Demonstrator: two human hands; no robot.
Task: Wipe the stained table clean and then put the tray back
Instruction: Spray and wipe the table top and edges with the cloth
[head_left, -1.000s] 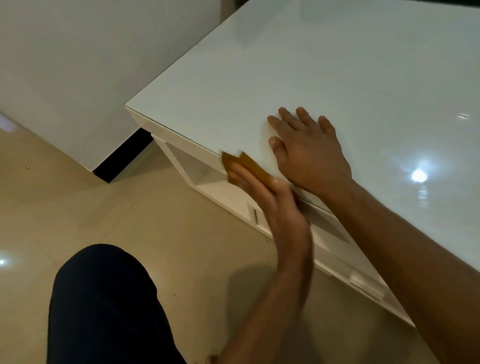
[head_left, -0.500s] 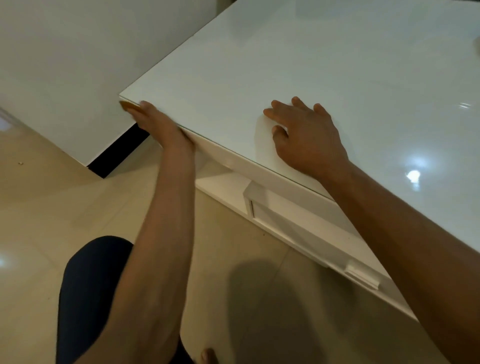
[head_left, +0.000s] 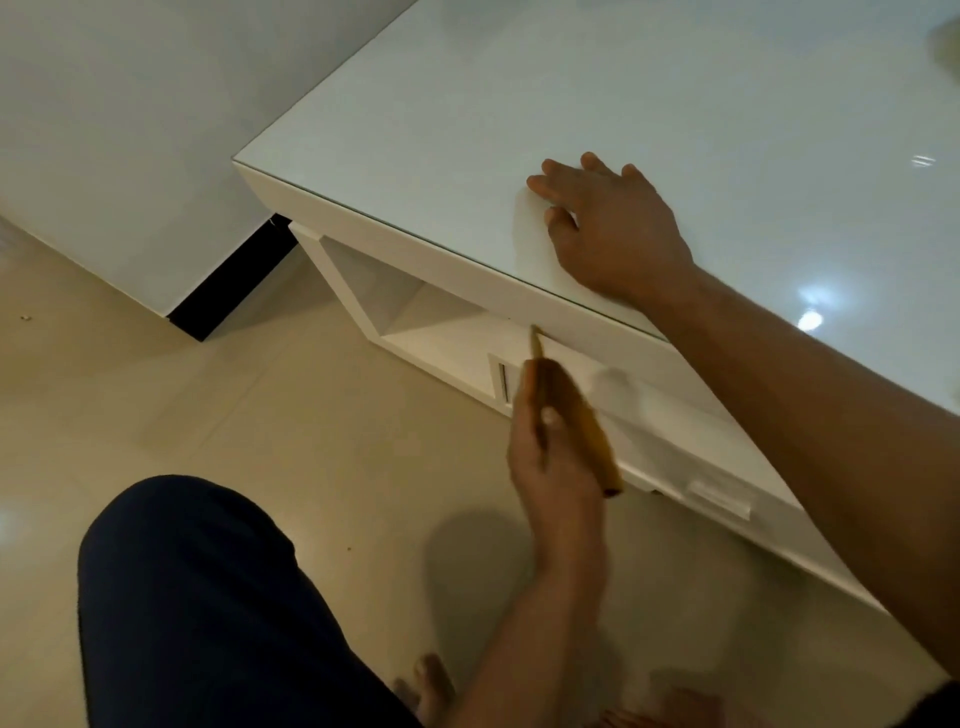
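Far left: pale wall panel (head_left: 119, 130) with a dark gap (head_left: 228, 283) at its foot, meeting a beige tiled floor (head_left: 218, 405). Lower left: knee in dark trousers (head_left: 208, 597); bare toes (head_left: 428, 686) visible just right of it at the bottom edge.

Centre: white table (head_left: 519, 88) with a glossy top, near corner pointing left. Below the top, an open cubby (head_left: 395, 299) in the table's front; right of it a drawer front (head_left: 675, 431) with a small handle (head_left: 719, 499).

Left hand (head_left: 550, 467) is raised in front of the table's front face, below the top edge, near the drawer front. Fingers and thumb are closed around a brown cloth (head_left: 589, 431), seen edge-on; its upper tip reaches up to the lower edge of the top's apron. Whether the cloth touches the front face cannot be told; the hand is slightly blurred.

Right hand (head_left: 613, 228) lies palm down on the tabletop near the front edge, fingers extended and relaxed, holding nothing; forearm runs off to the lower right.

Right: ceiling light reflections (head_left: 810, 317) on the tabletop. Tray not in view. No stain discernible on the visible surface.
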